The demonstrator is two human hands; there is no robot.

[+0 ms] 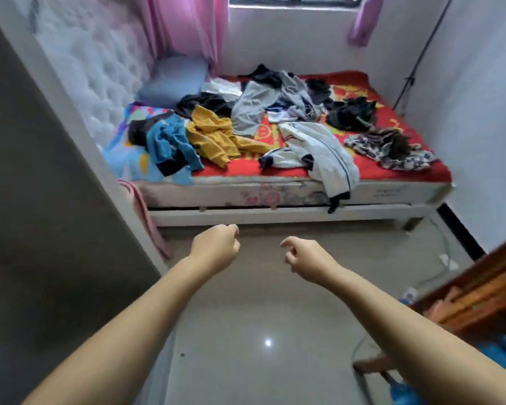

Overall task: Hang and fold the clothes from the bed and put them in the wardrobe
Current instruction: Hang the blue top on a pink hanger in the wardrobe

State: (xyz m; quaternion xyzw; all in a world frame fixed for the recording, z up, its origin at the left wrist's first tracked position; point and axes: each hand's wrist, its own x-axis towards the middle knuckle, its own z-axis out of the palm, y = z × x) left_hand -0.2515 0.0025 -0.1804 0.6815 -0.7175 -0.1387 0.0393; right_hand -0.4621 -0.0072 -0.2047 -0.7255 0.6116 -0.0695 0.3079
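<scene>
A: Biggest thing first. We've got the low bed with a red printed sheet [371, 168] across the far half of the room, white tufted headboard [100, 83] on its left side.

B: Clothes?

A: We see them all scattered on the sheet: grey trousers [250, 108], mustard-yellow knit top [214, 135], white jacket with dark trim [327, 153] spilling over the near edge, blue and black top [168, 144], black heap [351, 114], patterned dark and white garment [392, 147]. Pale blue pillow [174, 80] at the head.

B: Hands?

A: Both stretched out over the glossy grey floor tiles [260, 317], short of the bed. Left hand [215, 244]: fingers curled loosely inward, gripping nothing, touching nothing. Right hand [304, 255]: fingers bent and slack, nothing in it either. We mark both as relaxed, apart from each other and from the clothes.

B: Wardrobe?

A: Can't tell. Brown wooden furniture [479, 293] sits at right edge, blurred.
</scene>
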